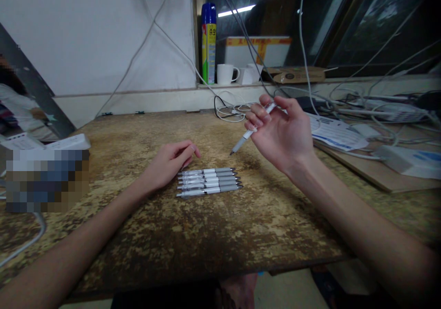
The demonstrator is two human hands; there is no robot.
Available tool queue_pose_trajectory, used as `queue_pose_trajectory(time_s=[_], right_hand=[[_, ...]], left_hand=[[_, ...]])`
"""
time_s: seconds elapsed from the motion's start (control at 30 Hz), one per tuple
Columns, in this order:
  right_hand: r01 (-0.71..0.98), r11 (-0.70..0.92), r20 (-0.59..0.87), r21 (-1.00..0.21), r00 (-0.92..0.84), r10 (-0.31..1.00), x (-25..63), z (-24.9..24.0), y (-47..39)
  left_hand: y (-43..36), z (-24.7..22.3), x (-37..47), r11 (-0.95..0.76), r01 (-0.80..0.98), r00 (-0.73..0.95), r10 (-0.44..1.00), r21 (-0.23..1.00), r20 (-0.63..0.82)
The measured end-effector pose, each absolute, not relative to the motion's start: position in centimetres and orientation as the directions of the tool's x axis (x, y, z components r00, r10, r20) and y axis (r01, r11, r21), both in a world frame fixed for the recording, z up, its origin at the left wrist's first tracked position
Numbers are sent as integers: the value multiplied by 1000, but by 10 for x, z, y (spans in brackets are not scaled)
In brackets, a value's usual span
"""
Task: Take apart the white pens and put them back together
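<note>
My right hand [280,129] is raised above the table, palm turned up, its fingers closed round a pen [247,135]. This pen has a white barrel and a grey grip, and its tip slants down to the left. Several similar pens [210,181] lie side by side on the table, grey grips and tips to the right, clear ends to the left. Beside their left ends rests my left hand [174,158], its fingers loosely bent and a little apart, with nothing visible in them.
The worn wooden table [138,240] has cables [229,111] at its back. Papers [334,132] and a white power strip [409,159] lie on the right. A spray can [208,44] and a white mug [225,74] stand on the sill. At far left is a blurred-out object [44,178].
</note>
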State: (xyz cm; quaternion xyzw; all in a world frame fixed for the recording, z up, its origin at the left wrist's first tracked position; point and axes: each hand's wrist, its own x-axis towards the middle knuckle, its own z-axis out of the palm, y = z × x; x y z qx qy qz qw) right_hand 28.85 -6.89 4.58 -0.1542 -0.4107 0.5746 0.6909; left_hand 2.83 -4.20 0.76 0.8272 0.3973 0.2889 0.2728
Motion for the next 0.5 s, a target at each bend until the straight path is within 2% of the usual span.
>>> queue_pose_trajectory(time_s=[0.3, 0.5], right_hand=[[-441, 400, 432, -804, 31, 901, 290, 45, -69], [-446, 413, 451, -794, 24, 892, 289, 45, -69]], left_hand=[[-43, 8, 28, -530, 497, 517, 817, 687, 257], [-42, 8, 28, -530, 497, 515, 817, 687, 258]])
